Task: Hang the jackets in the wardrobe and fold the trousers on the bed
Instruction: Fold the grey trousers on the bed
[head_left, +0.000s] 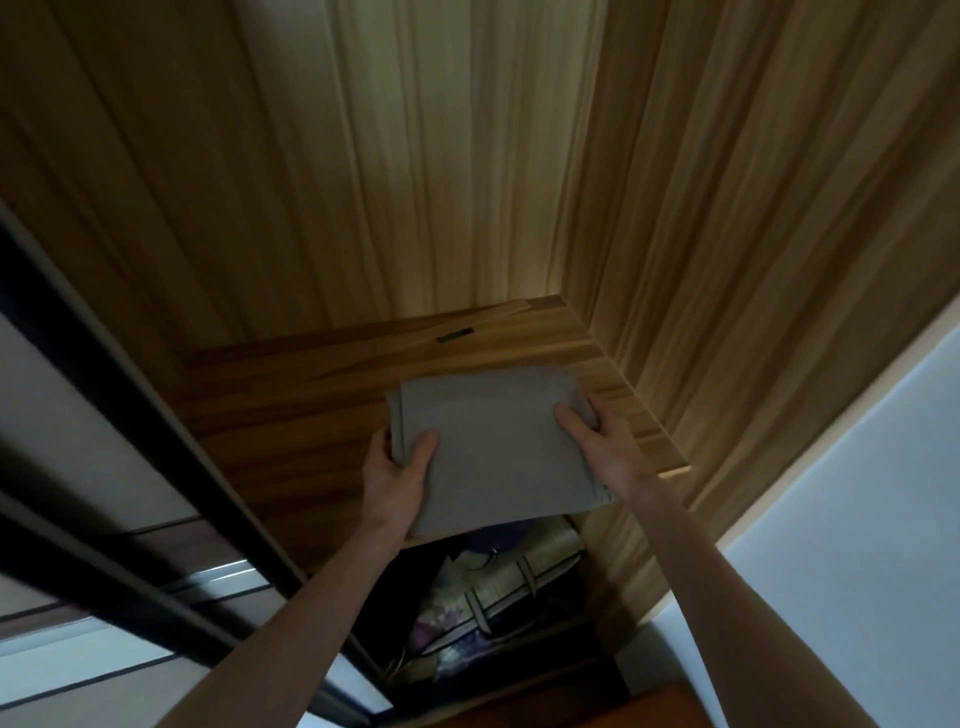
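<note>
While your left hand (396, 475) and right hand (602, 441) grip the folded grey fabric trousers (493, 447) by opposite edges, thumbs on top, fingers curled beneath, the bundle lies on the brown wooden wardrobe shelf (291, 410). Patterned bags (493, 597) sit below.

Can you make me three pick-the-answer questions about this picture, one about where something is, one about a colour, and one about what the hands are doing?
1. Where are the folded trousers?
A. on the wardrobe shelf
B. on a hanger
C. on the floor

2. What colour are they?
A. red
B. grey
C. white

3. What are the hands doing?
A. hanging free
B. both holding the trousers
C. only one holding

Answers: 1 A, they lie over the wooden shelf. 2 B, the cloth is plain grey. 3 B, left hand and right hand grip opposite edges.
</note>
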